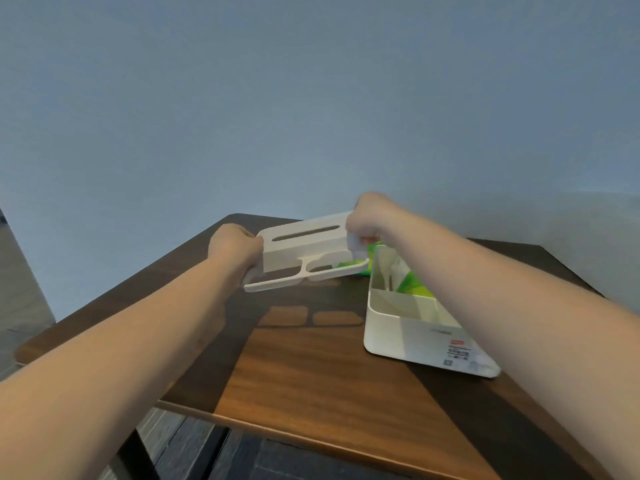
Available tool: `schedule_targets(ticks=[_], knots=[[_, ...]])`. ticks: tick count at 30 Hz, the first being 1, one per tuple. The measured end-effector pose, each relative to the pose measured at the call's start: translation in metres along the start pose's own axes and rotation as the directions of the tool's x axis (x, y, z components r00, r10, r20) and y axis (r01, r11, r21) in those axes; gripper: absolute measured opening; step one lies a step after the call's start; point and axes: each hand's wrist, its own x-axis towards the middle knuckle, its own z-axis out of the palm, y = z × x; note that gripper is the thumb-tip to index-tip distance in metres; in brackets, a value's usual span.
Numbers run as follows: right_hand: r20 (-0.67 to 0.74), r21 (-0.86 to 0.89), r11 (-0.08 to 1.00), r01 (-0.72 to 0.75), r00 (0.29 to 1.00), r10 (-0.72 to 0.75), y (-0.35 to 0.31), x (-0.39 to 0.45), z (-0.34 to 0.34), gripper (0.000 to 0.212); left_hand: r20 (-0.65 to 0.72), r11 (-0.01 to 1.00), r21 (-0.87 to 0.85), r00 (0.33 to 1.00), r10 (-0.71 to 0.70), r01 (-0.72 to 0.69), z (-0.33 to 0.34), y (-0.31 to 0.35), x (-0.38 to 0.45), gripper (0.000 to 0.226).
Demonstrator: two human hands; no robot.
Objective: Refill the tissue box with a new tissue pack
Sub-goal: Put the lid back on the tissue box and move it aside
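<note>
A white tissue box lid (304,249) with a long slot on top and open compartments along its front hangs above the table, held level. My left hand (232,244) grips its left end and my right hand (367,216) grips its right end. The white box base (408,332) stands on the table to the right, tipped toward me with a label on its near wall, and partly hidden by my right forearm. A green tissue pack (414,284) shows inside the base and behind it.
The wooden table (311,368) has its near edge running across the lower frame, with a dark leg and tiled floor below. A plain blue-grey wall stands right behind the table. The lid's shadow falls on the tabletop under it.
</note>
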Motion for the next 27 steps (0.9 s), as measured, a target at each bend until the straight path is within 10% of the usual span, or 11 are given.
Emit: schedule_targets(ticks=[9, 27], knots=[[-0.128, 0.548, 0.832, -0.085, 0.974, 0.184, 0.099, -0.024, -0.030, 0.031, 0.074, 0.980, -0.184, 0.993, 0.088, -0.074, 0.030, 0.083, -0.039, 0.019], [-0.033, 0.378, 0.871, -0.312, 0.936, 0.350, 0.189, -0.051, 0.008, 0.019, 0.215, 0.986, 0.041, 0.965, 0.150, -0.162, 0.095, 0.128, -0.081, 0.023]])
